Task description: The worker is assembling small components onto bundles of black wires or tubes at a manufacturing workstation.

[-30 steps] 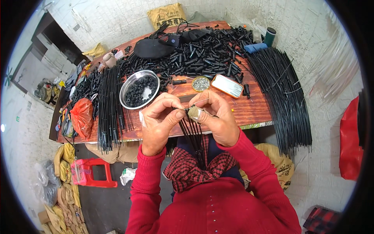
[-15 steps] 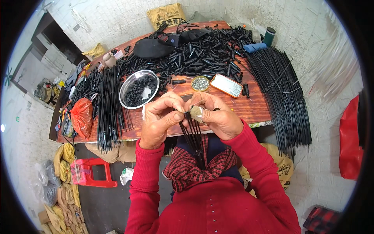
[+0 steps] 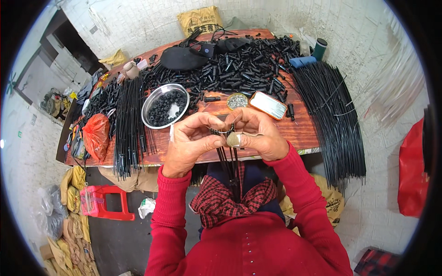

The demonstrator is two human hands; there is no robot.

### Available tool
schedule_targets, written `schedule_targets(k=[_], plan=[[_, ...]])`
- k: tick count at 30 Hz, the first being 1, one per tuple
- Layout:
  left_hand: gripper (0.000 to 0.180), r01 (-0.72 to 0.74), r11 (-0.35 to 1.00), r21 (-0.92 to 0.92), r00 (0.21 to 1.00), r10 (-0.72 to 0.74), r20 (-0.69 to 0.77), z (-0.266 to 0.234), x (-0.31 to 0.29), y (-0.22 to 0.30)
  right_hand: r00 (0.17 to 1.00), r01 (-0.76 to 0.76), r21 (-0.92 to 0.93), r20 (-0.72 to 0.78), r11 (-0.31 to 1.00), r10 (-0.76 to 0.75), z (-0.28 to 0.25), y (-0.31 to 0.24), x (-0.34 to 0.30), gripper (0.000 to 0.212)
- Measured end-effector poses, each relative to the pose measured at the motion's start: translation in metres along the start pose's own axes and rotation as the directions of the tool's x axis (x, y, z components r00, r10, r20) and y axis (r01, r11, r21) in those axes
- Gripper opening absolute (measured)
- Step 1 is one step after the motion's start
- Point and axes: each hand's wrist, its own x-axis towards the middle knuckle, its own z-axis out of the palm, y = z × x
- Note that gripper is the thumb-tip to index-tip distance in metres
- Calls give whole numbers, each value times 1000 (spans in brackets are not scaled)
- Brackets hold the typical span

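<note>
Head view: left hand (image 3: 189,143) pinching thin, curved, silvery wire (image 3: 220,132), thumb to fingertips; right hand (image 3: 263,138) likewise pinching. Wire at dial centre; slender black strands (image 3: 224,159) hang toward 6 o'clock. Round, silver metal bowl (image 3: 147,111): 10 o'clock.

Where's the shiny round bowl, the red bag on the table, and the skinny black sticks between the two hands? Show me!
Shiny round bowl (image 3: 161,87), head view: bare inner wall, far side.
Red bag (image 3: 95,139), head view: middle of its bulge.
Skinny black sticks (image 3: 235,177), head view: lower part, bunched together.
</note>
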Motion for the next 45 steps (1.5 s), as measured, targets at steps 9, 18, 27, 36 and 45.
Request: schedule_targets(k=[9, 18, 27, 36, 45], plan=[[31, 54, 999, -1, 999, -54, 0, 1, -1, 0, 996, -61, 300, 83, 952, 38, -6, 20, -2, 22], [21, 41, 999, 3, 996, -40, -77, 6, 1, 4, 998, -68, 201, -5, 977, 70, 0, 32, -2, 22], [23, 31, 999, -27, 996, -33, -83, 3, 0, 1, 996, 26, 75, -82, 997, -20, 16, 27, -5, 18], [21, -6, 997, -82, 1000, 7, 15, -10, -2, -10, 996, 31, -5, -85, 1000, -31, 22, 22, -9, 24], [19, 24, 990, -142, 997, -13, 79, 22, -7, 0, 967, 36, -175, -240, 984, -78, 21, 19, -40, 26]])
